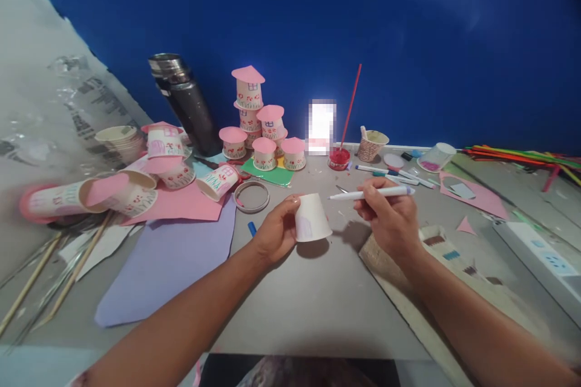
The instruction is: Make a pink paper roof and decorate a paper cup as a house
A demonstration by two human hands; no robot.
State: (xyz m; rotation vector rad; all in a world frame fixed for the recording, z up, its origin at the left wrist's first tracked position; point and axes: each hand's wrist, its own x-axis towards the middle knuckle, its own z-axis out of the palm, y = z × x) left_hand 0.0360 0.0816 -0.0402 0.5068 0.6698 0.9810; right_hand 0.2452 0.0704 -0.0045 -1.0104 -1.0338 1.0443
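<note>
My left hand [278, 230] is wrapped round a white paper cup [314, 216], held upside down just over the table. A pale purple door shape is drawn on the cup's side. In my right hand [388, 211] is a white marker [370, 194], its tip pointing left at the cup and a small gap away from it. A blue pen cap [252, 228] lies beside my left hand. Behind the cup sits a roll of tape [251, 196]. Several more markers [376, 170] rest beyond my right hand.
Decorated cups with pink cone roofs [249, 94] stand stacked at the back, others lie at left. A black flask [184, 103] leans behind them. Purple paper [167, 266] covers the left front. A power strip [544, 254] and cardboard [390, 272] are at right.
</note>
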